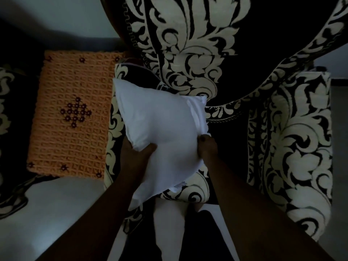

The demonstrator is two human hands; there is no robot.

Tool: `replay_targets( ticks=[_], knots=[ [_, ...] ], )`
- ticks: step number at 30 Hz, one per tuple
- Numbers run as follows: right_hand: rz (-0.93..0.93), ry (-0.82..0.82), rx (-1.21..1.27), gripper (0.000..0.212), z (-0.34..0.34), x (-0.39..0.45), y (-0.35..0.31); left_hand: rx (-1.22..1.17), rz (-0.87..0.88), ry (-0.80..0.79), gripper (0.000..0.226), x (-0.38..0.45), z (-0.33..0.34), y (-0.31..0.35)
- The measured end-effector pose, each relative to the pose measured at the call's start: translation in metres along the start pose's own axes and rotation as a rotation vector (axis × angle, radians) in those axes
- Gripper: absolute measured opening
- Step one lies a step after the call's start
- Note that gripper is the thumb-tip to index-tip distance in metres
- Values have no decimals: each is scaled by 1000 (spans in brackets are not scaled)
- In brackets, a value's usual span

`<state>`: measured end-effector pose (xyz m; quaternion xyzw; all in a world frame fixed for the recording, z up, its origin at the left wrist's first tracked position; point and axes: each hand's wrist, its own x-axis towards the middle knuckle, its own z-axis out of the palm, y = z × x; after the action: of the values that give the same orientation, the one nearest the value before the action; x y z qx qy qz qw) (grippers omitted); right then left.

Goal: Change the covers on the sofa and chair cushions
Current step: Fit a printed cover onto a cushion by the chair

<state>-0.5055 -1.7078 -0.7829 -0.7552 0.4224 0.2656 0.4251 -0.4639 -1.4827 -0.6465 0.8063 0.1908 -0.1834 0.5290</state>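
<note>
**Bare Cushion Waiting for Its Cover**

The person is holding a white cushion [162, 127] above the patterned chair [235, 59]. The left hand [135, 153] is gripping its near-left corner, and the right hand [206, 146] is pinching its right seam. It is wearing no cover, so recovering probably remains. An orange crocheted cushion [71, 113] is lying far left.

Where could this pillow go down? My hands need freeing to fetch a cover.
The chair seat, between the armrests, right of the pillow, looks bare. The orange mat on the left also looks bare. Both hands grip the pillow.
</note>
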Motion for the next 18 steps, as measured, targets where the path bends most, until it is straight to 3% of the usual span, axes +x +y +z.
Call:
replay_targets(
  ticks=[6,14,18],
  knots=[
    [-105,302,30,26,-17,-91,-26,48,83,1,79,-38,-27,42],
    [-163,308,285,45,-34,-216,-58,60,195,193,64,-77,-83,99],
    [-177,251,171,37,-51,-263,-59,-1,218,307,56,-96,-120,126]
  ],
)
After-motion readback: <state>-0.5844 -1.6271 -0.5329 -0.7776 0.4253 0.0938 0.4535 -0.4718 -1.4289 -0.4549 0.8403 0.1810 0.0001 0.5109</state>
